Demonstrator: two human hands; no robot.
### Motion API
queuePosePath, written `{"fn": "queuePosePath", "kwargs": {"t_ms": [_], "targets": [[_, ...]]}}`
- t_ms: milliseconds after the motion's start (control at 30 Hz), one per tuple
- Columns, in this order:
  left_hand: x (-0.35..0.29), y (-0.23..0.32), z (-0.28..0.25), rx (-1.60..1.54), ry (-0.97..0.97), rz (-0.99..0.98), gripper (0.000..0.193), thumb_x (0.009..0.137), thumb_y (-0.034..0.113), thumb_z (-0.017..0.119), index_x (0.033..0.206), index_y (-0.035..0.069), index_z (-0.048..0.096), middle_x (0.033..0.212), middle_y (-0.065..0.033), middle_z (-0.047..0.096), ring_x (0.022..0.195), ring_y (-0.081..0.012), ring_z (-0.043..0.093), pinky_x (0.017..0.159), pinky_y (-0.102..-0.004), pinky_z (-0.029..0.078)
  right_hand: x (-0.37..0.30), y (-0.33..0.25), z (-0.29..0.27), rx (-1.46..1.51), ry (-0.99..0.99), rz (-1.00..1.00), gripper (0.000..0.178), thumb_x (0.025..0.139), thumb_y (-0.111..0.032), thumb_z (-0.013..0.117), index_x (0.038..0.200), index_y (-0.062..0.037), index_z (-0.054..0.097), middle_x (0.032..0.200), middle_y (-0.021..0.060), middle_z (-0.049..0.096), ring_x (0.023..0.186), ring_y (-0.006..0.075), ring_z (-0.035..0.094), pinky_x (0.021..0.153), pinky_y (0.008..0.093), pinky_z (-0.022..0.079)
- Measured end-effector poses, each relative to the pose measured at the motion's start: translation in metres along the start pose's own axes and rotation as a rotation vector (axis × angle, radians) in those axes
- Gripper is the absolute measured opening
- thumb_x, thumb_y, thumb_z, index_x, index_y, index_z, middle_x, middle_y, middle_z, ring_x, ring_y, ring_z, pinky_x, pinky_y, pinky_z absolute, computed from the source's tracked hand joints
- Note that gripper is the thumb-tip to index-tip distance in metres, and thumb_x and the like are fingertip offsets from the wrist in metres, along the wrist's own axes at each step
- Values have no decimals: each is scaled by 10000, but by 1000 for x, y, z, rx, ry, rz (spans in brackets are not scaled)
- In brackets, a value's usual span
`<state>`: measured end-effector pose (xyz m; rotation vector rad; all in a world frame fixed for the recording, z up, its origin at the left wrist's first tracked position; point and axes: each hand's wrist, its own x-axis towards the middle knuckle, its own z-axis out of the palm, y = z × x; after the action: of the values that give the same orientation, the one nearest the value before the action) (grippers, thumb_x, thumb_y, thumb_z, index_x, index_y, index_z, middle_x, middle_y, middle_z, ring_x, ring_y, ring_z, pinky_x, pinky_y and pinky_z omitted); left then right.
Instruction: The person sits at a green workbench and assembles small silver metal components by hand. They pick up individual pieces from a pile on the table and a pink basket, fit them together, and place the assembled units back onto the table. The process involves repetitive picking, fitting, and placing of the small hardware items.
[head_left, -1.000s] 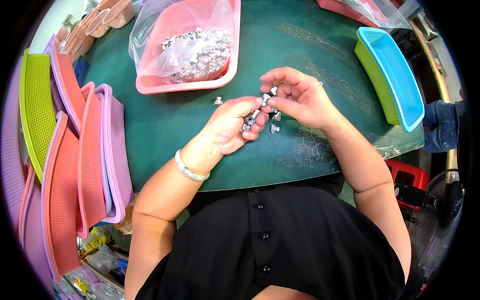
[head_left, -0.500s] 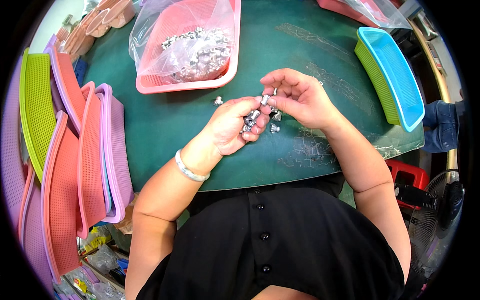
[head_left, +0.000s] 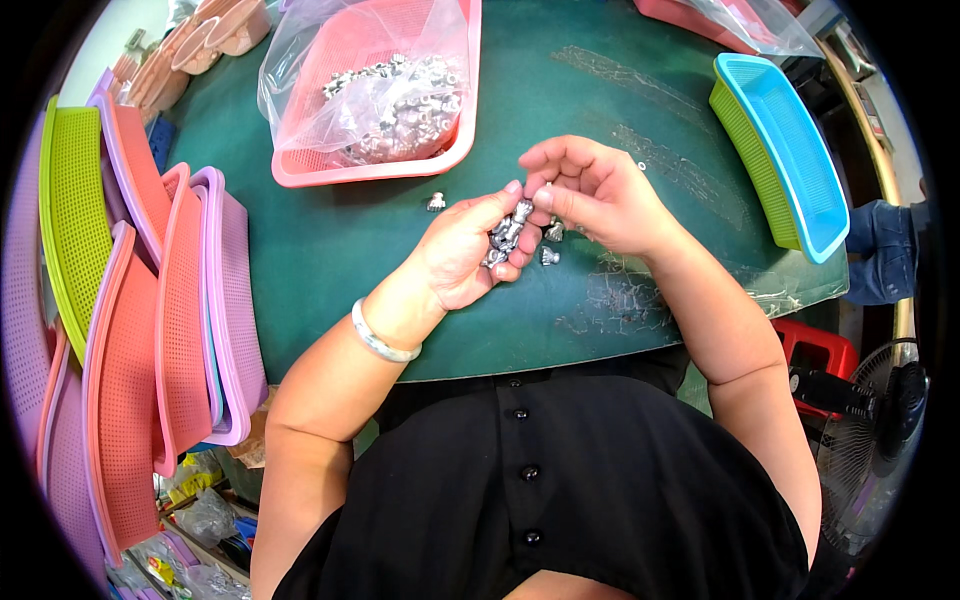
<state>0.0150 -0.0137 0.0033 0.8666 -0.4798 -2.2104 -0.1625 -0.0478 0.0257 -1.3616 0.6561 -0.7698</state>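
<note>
My left hand point(head_left: 465, 240) is half curled, palm up, around several small silvery metal fittings point(head_left: 508, 232). Its thumb rests along the topmost fitting. My right hand point(head_left: 605, 195) meets it from the right, thumb and bent fingers drawn together beside the left fingertips; whatever they pinch is hidden. Two loose fittings point(head_left: 550, 257) lie on the green tabletop point(head_left: 480, 340) just below the right hand, partly covered by it. Another fitting point(head_left: 436, 202) sits alone left of the left thumb. Beyond my hands, a pink basket point(head_left: 375, 172) contains a clear plastic bag point(head_left: 390, 125) of similar fittings.
Nested purple, coral and green baskets point(head_left: 185, 310) crowd the left side. A blue-lined green basket point(head_left: 785, 150) is at the right table edge. Peach cups point(head_left: 235, 28) stand far left. A tiny ring point(head_left: 641, 166) lies past my right hand. A fan point(head_left: 880, 420) and red stool point(head_left: 815, 350) are lower right.
The fitting held up between both hands' fingertips has tipped down onto the others in my left hand. My right thumb has shifted slightly; both arms stay nearly in place.
</note>
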Motion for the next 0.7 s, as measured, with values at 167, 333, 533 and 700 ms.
{"fn": "queuePosePath", "kwargs": {"t_ms": [167, 333, 533, 700], "targets": [[-1, 2, 0, -15, -3, -16, 363, 918, 342, 440, 888, 4, 571, 640, -39, 535, 546, -99, 464, 393, -176, 330, 3, -9, -6, -18, 91, 168, 261, 862, -151, 552, 1065, 9, 521, 850, 44, 586, 583, 28, 478, 440, 160, 374], [-2, 2, 0, -47, -10, -27, 356, 921, 328, 431, 899, 0, 569, 648, -45, 540, 546, -105, 465, 396, -182, 337, 5, -2, -8, 76, 125, 236, 269, 887, -221, 524, 1040, 0, 530, 831, 48, 575, 545, 35, 458, 391, 166, 342], [-5, 3, 10, 3, 40, 62, 316, 894, 301, 466, 891, 3, 571, 697, -63, 561, 572, -124, 500, 410, -197, 368, 7, 0, -10, 153, 141, 261, 345, 913, -307, 469, 1030, 15, 513, 843, 76, 556, 539, 57, 469, 381, 177, 337], [-5, -1, 15, 91, 106, 130, 216, 857, 251, 551, 877, 39, 586, 729, -44, 555, 568, -108, 492, 417, -187, 355, 7, 3, -8, 234, 148, 255, 421, 925, -370, 419, 1054, 26, 482, 865, 106, 537, 538, 72, 480, 369, 183, 328]]}}
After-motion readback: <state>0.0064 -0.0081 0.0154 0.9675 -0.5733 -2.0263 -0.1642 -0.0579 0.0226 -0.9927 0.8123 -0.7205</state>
